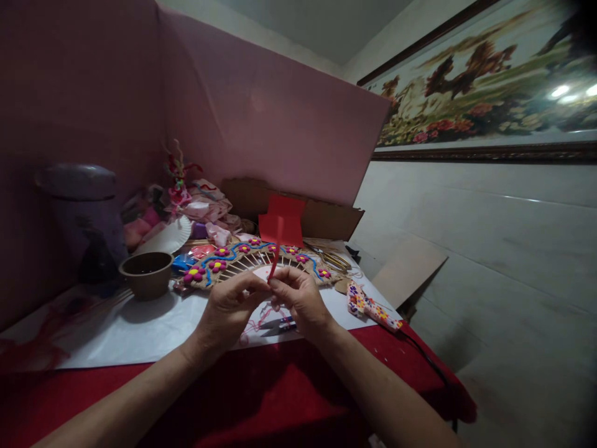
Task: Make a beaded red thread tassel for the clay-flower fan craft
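A narrow red strip (278, 242) stands up from between my fingertips; whether it is paper or ribbon I cannot tell. My left hand (236, 302) pinches its lower end, and my right hand (301, 298) pinches it from the other side, the fingertips meeting. Behind the hands lies a fan-shaped craft piece (242, 252) with burlap, thin sticks, pink-and-yellow flowers and a wavy blue line. Below the hands, a pair of scissors (278, 325) lies on white paper beside tangled pink thread (252, 333), partly hidden by my right hand.
A brown bowl (147, 277) and a purple canister (86, 218) stand on the left. Red paper (284, 219) leans against cardboard at the back. Gold-handled scissors (336, 260) and a flower-patterned glue gun (370, 309) with a black cord lie on the right. Red cloth (261, 392) covers the front edge.
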`<act>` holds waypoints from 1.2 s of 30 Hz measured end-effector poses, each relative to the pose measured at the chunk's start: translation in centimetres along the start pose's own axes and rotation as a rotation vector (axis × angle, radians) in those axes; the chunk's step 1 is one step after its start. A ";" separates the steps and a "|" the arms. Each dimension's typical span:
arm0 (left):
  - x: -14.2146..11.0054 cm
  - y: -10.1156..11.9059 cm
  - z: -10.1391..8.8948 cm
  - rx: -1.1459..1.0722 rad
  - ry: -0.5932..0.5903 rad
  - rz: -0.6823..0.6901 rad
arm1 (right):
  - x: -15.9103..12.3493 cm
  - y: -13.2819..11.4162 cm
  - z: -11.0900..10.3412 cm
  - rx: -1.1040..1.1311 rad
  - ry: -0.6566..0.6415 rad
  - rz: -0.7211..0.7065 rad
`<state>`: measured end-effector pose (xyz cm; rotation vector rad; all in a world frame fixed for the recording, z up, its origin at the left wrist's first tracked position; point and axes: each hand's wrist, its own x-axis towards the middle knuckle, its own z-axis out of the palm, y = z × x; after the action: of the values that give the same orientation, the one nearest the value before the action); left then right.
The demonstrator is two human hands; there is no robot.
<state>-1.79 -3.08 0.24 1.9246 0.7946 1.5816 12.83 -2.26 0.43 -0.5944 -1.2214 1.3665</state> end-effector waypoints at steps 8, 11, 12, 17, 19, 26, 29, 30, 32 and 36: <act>0.1 0.0 0.0 -0.119 0.061 -0.178 | -0.3 -0.2 0.6 -0.247 0.131 -0.209; 0.3 0.1 -0.2 -0.125 0.081 -0.268 | -0.5 -0.5 0.6 -0.325 0.176 -0.290; 0.3 0.2 -0.2 -0.127 0.072 -0.294 | -0.6 -0.6 0.6 -0.344 0.185 -0.312; 0.5 0.6 -0.3 -0.183 -0.075 -0.436 | -0.8 -0.1 0.3 -0.475 0.209 -0.407; 0.6 0.8 -0.2 -0.230 -0.131 -0.493 | -0.8 0.2 0.1 -0.511 0.224 -0.421; 0.6 1.0 -0.1 -0.282 -0.141 -0.533 | -0.9 0.4 0.1 -0.501 0.205 -0.396; 0.6 0.8 -0.2 -0.265 -0.122 -0.526 | -0.9 0.4 0.2 -0.511 0.142 -0.354; 0.6 0.8 -0.2 -0.256 -0.119 -0.524 | -0.9 0.4 0.2 -0.522 0.129 -0.346; 0.6 0.7 -0.2 -0.236 -0.117 -0.525 | -0.8 0.5 0.1 -0.542 0.112 -0.347; 0.5 0.5 -0.1 -0.179 -0.097 -0.514 | -0.8 0.6 -0.1 -0.625 0.075 -0.335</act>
<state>-1.80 -3.06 0.97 1.5016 0.9737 1.1919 12.90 -2.81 -0.36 -0.8165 -1.6101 0.6655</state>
